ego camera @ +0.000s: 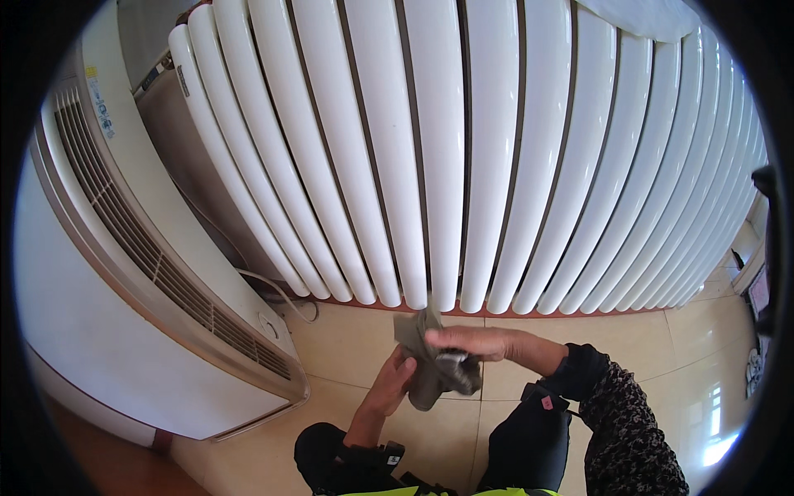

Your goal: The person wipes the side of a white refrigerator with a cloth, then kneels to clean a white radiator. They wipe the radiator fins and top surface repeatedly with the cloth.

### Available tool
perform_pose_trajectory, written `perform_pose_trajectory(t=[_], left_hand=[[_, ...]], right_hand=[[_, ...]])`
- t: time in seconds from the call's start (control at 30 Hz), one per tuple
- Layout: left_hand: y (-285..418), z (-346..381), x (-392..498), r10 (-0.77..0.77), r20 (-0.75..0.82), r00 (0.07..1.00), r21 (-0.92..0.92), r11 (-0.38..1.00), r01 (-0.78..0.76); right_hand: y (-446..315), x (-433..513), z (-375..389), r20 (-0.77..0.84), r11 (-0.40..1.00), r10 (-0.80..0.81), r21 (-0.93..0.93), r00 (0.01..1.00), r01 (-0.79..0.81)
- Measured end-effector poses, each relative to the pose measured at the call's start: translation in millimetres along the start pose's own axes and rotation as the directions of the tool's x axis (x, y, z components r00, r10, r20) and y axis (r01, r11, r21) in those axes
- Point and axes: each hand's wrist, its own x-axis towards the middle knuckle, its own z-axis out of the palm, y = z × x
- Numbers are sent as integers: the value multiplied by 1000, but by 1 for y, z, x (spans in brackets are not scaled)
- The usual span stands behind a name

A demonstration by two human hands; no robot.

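A bunched grey-brown cloth (427,381) is held between my two hands, above the floor and in front of the radiator. My left hand (394,379) grips its left side, thumb on top. Across its upper right lies my right hand (474,342), its fingers partly hidden by folds. A paler, greyish patch shows on the cloth below the right hand, blurred. Directly before me stands a white column radiator (443,186), its tubes ending just above the floor beyond the cloth.
A tall white floor-standing air conditioner (155,347) with slatted vents stands at left. Its pale cable (304,310) loops on the beige tile floor (347,347). White fabric (651,18) hangs over the radiator's top right. Shoes (753,372) sit at the far right edge.
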Motion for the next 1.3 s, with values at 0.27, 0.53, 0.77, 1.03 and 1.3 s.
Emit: perform_pose_trajectory(t=[0.27,0.53,0.77,1.03,1.3], left_hand=[[55,31,-5,254,-174,951,430,889,-159],[107,69,-5,443,-218,870,395,855,-337],[133,94,13,374,-430,822,533,840,-103],[124,148,37,349,-3,937,77,934,-348],[105,155,57,-119,171,978,154,984,93]], right_hand=[[19,-3,-17,-300,710,-283,-705,911,-12],[-16,-43,-43,-526,843,-288,257,800,473],[-57,-96,-28,-206,463,-827,-777,522,426],[-63,-81,-6,-125,67,-986,-899,109,-432],[-34,-109,-19,-254,721,-481,-659,839,214]])
